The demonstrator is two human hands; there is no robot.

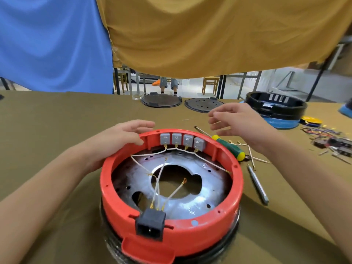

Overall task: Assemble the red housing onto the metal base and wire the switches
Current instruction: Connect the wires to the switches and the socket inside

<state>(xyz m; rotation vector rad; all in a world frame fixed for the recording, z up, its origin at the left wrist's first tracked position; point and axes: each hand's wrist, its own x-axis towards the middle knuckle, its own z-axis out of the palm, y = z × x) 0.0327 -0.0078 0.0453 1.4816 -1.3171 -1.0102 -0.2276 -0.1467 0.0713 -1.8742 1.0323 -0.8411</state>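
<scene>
Red housing (171,233) seems stiff but brittle; my left hand (122,138) rests open on its rim, right hand (238,121) hovers open, empty, beyond it.

No readable text, labels, brands or numbers anywhere — switch faces too blurred to make out.

Assembly workshop: cloth-covered surface (57,115) with a screwdriver (228,147), loose wire bundle (320,131), spare black housing (276,106), round plates (161,101); metal frames and wooden stools (210,84) behind hanging cloth dividers (209,35).
</scene>
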